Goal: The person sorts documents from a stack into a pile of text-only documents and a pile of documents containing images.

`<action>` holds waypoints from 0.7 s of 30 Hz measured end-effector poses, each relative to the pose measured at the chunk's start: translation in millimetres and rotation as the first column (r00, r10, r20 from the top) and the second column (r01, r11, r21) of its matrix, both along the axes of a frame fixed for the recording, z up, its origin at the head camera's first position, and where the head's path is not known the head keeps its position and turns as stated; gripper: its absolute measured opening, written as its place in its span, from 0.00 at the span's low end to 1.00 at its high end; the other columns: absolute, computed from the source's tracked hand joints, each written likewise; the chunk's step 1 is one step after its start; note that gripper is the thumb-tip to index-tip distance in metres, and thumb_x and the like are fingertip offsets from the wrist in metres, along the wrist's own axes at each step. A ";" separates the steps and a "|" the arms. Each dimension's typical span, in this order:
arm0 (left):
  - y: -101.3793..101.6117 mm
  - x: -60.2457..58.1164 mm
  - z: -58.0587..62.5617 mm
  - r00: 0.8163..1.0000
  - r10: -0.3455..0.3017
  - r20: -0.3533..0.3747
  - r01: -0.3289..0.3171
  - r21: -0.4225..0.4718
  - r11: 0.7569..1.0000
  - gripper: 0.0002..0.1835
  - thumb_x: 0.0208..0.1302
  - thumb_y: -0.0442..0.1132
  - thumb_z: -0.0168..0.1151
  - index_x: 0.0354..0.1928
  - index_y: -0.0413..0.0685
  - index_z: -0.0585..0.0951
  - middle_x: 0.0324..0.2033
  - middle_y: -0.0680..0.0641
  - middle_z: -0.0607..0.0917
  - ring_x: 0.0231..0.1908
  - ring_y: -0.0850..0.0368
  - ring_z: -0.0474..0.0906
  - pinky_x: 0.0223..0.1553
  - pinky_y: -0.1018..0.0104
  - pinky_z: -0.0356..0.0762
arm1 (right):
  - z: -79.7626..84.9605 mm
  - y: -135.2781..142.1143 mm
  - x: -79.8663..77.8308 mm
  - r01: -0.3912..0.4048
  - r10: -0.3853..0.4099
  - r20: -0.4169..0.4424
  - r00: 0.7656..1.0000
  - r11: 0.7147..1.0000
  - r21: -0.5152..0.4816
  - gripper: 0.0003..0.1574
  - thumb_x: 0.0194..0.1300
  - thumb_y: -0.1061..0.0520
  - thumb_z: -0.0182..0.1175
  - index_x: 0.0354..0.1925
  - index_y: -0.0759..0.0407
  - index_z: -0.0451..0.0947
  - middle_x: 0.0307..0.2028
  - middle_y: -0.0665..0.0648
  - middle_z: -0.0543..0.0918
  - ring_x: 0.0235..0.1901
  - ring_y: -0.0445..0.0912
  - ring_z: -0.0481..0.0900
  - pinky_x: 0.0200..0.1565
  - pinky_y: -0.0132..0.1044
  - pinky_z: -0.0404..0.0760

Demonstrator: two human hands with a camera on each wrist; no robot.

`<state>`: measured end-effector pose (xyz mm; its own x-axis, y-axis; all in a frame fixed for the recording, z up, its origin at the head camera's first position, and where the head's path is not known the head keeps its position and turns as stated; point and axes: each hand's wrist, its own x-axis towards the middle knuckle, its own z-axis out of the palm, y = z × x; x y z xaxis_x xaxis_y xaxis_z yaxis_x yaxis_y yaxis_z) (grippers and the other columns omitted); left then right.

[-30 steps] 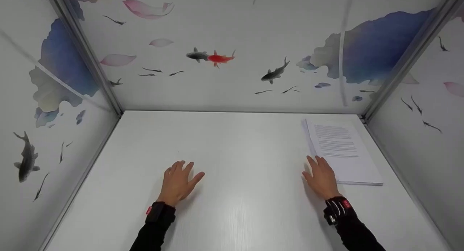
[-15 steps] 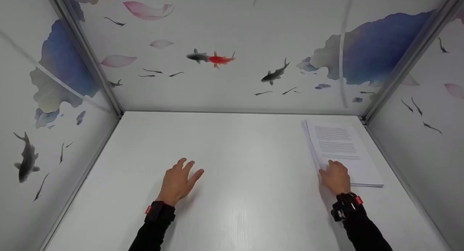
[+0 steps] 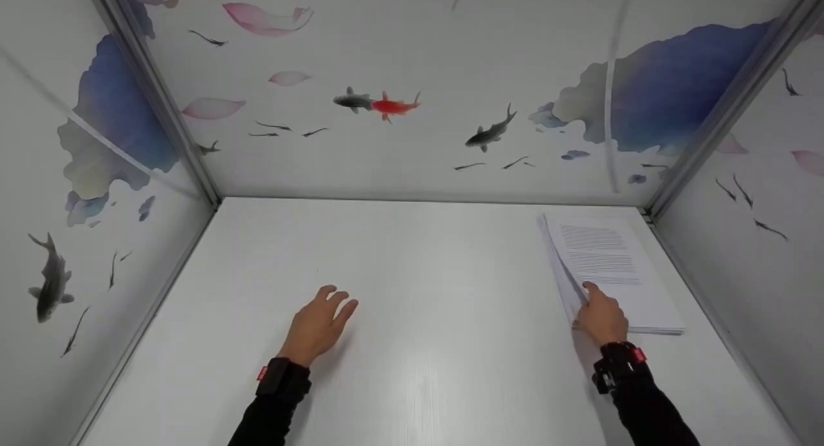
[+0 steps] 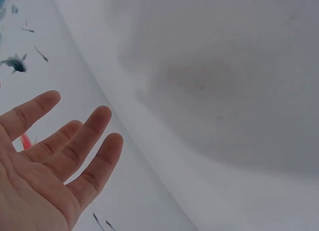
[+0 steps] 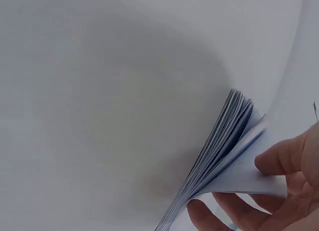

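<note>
A stack of printed paper [image 3: 650,304] lies at the right of the white table. My right hand [image 3: 603,317] is at its near left corner, index finger reaching along the top page. In the right wrist view, the thumb and fingers of that hand [image 5: 294,176] pinch a bent sheet of paper [image 5: 244,178], lifted away from the fanned page edges of the stack. My left hand [image 3: 315,330] hovers over the table's left half, fingers loosely spread. The left wrist view shows that same hand [image 4: 55,171] palm side, holding nothing.
White panels printed with fish and petals enclose the table [image 3: 412,272] at the back [image 3: 399,156], left [image 3: 51,176] and right [image 3: 766,272]. Grey metal posts [image 3: 154,92] stand at the back corners. The stack lies near the right panel.
My right hand has moved right, from beside the stack onto its near left corner, and a sheet's left edge is now raised. My left hand has barely moved, its fingers bending slightly.
</note>
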<state>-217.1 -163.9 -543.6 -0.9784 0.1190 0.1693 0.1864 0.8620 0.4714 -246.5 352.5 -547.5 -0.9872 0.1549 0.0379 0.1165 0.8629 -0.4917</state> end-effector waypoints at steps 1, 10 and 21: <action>0.2 0.3 -0.5 1.000 -0.001 0.005 0.001 0.006 1.000 0.27 0.74 0.58 0.47 0.58 0.45 0.79 0.61 0.39 0.76 0.51 0.45 0.82 0.54 0.49 0.77 | -0.6 0.8 -0.1 0.015 -0.015 -0.012 1.000 1.000 0.010 0.31 0.65 0.67 0.43 0.67 0.69 0.62 0.33 0.72 0.82 0.22 0.52 0.75 0.19 0.43 0.71; 1.1 -2.0 -4.4 0.995 0.005 0.101 -0.011 0.061 0.998 0.25 0.74 0.57 0.49 0.56 0.46 0.81 0.56 0.42 0.81 0.55 0.46 0.79 0.57 0.50 0.75 | -2.1 1.9 -4.0 0.058 -0.049 -0.245 0.968 0.998 0.029 0.31 0.64 0.71 0.44 0.64 0.56 0.68 0.31 0.67 0.79 0.19 0.49 0.68 0.15 0.37 0.62; 4.4 -1.8 -8.0 0.995 -0.018 0.097 0.011 0.071 0.997 0.24 0.74 0.56 0.50 0.54 0.47 0.82 0.51 0.44 0.84 0.53 0.46 0.80 0.56 0.50 0.76 | -9.4 -3.3 0.0 -0.008 0.010 -0.072 0.997 1.000 0.029 0.22 0.70 0.50 0.55 0.49 0.65 0.81 0.43 0.67 0.85 0.35 0.56 0.82 0.29 0.46 0.76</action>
<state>-218.9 -159.5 -551.6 -0.9889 0.1243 0.0818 0.1488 0.8236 0.5472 -246.5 349.2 -556.9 -0.9832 0.1435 0.1129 0.0738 0.8778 -0.4733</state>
